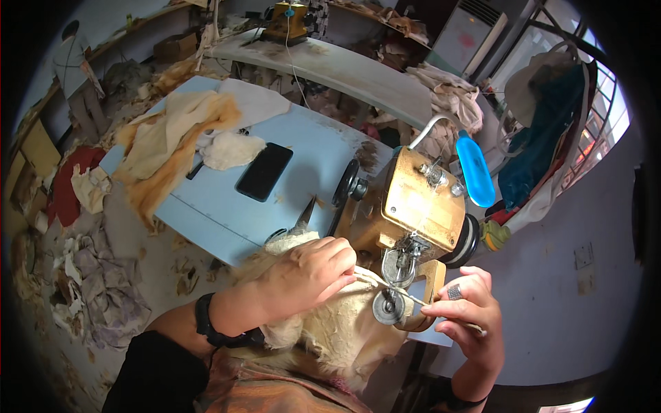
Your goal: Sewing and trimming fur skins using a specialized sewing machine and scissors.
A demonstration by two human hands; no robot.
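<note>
Black phone point(265, 172), scissors point(305, 215) beyond pale hide point(341, 332)

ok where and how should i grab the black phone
Probably pinch the black phone by its long edges at the near end, coming from your side: it lies flat, that end toward you, and a pale fluffy piece sits by its far left corner.

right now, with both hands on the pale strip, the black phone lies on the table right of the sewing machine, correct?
The side is wrong: in the head view, the black phone lies on the table left of the sewing machine.
</note>
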